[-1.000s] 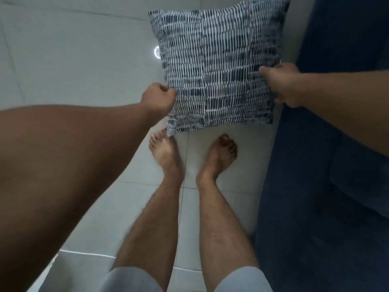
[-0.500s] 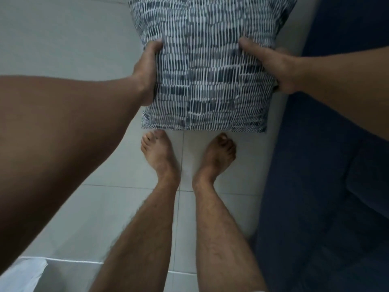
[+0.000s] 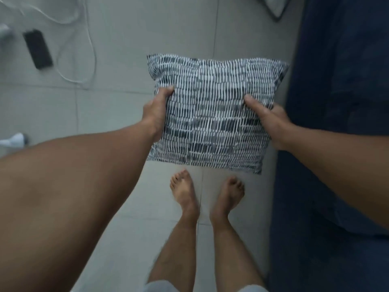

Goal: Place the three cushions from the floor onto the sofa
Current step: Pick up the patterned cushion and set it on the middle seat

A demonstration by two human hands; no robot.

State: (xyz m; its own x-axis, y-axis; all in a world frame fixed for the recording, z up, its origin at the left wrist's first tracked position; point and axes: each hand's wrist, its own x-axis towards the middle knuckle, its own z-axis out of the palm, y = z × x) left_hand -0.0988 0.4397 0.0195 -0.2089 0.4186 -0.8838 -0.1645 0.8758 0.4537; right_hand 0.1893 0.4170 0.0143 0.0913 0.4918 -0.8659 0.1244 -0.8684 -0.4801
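While held aloft, cushion (image 3: 212, 123) between left hand (image 3: 156, 113), right hand (image 3: 268, 121)

Cushion (image 3: 212, 114): woven cloth cover, matt, printed with dark blue-grey dashes on white, soft, dented where left hand (image 3: 156, 114) and right hand (image 3: 267, 121) press in. Sofa (image 3: 336, 85) along right edge of floor: dark navy cloth, matt, slightly napped look. Floor (image 3: 130, 49): pale grey tiles, smooth, faint sheen, thin grout lines. Near far left corner of floor: dark flat device (image 3: 37, 51), smooth, looks plastic; white cable (image 3: 90, 49), smooth, glossy. Shorts (image 3: 160, 286) at near edge: light cloth, matt.
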